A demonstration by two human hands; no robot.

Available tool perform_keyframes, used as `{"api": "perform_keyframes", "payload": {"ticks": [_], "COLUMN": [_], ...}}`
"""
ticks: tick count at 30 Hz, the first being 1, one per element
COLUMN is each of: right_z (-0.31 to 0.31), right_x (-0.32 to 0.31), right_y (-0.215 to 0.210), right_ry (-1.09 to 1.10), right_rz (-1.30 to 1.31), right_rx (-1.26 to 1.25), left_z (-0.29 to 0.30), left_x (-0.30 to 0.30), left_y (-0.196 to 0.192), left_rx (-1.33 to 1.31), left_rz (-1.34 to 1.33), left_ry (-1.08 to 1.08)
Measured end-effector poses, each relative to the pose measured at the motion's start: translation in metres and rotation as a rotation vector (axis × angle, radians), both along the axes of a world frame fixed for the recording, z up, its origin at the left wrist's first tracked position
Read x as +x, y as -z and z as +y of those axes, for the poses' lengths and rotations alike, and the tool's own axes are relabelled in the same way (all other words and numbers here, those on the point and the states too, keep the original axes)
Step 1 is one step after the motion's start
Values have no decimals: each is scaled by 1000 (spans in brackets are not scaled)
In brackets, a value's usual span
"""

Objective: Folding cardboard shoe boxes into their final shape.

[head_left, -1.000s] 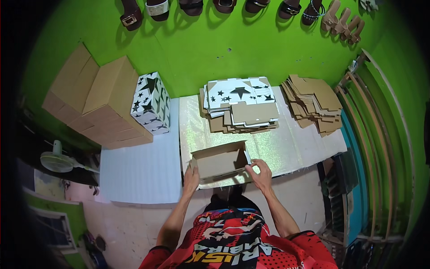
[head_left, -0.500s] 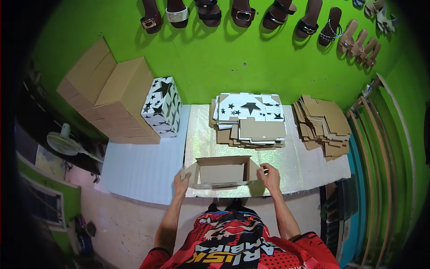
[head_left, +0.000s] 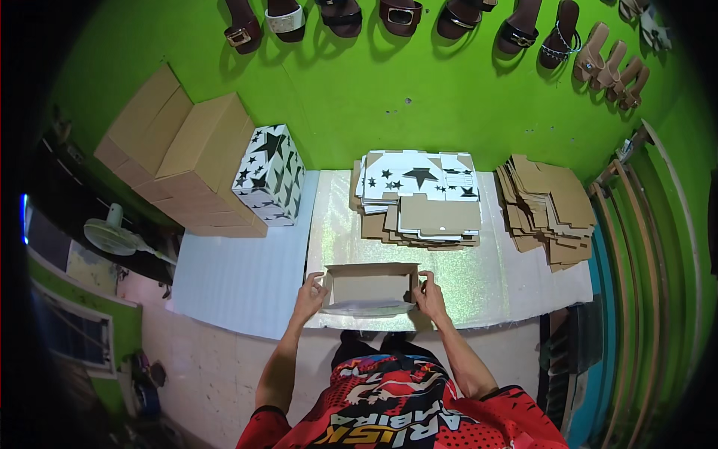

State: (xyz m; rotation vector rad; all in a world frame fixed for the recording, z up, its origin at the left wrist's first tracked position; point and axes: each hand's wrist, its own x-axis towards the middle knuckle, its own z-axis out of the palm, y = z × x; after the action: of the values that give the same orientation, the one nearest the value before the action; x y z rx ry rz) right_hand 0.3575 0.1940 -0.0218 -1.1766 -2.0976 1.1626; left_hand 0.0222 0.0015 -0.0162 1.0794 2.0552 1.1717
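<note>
An open-topped cardboard box (head_left: 371, 287), brown inside, sits near the front edge of the table (head_left: 516, 299). My left hand (head_left: 310, 296) grips its left end with curled fingers, the thumb toward the inside. At the opposite end my right hand (head_left: 429, 296) closes round the side wall in the same way. Both end walls stand up, and the near edge looks pale and blurred. Behind the box lies a stack of flat box blanks (head_left: 419, 187), some white with black stars and some plain brown.
More folded brown blanks (head_left: 550, 206) are piled at the right. Brown cartons (head_left: 202, 150) and a white star-patterned box (head_left: 271, 176) are stacked at the left on a pale blue sheet (head_left: 239, 280). A fan (head_left: 112, 236) stands beyond. Sandals (head_left: 400, 16) hang on the green wall.
The box's side flaps, slanting outward before, now stand upright. Both hands have moved inward against the ends, the right hand more than the left.
</note>
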Motion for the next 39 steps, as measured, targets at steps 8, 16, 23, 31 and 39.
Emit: {"api": "perform_keyframes", "payload": {"ticks": [8,16,23,31,39], "right_z": [-9,-11,22,16,12], "right_x": [21,-11,-38,-55,-56], "right_y": [-27,-54,-32,-4,18], "right_ry": [-98,239,179,385,402], "right_rz": [-141,-192,-77,-115,0], "right_rx": [156,-76,-186,-151,-61], "left_z": [11,10,33,45,43], "left_x": [28,39,23,43,56], "left_y": [10,35,31,53,65], "left_rx": [-77,172,142,103,175], "left_rz": [-31,-27,-410,-338,-187], "left_ry": [5,-130,-111,-419,-461]}}
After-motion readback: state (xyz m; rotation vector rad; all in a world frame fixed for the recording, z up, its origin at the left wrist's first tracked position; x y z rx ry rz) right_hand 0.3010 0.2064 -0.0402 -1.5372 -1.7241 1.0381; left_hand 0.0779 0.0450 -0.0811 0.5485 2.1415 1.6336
